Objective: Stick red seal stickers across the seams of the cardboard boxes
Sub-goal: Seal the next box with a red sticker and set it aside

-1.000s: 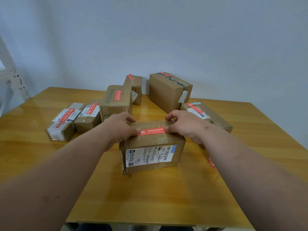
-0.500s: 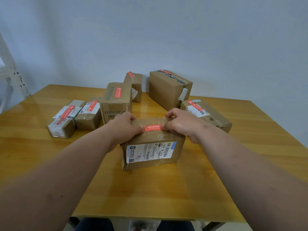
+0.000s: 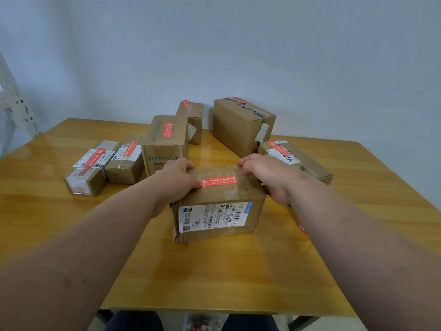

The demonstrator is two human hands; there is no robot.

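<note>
While both hands grip the near box (image 3: 222,201), a red seal sticker (image 3: 218,181) lies flat between the fingers: left hand (image 3: 177,179) thumb at its end, right hand (image 3: 267,174) curled over the far corner. White shipping label (image 3: 212,217) below, reading "501E". Beyond the left fingers, a box printed "HYNAUT" (image 3: 164,142) on the bench (image 3: 214,271).

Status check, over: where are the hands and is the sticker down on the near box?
Left hand and right hand gripping near box at both sides. Red sticker flat on top. Nothing in the way.
</note>
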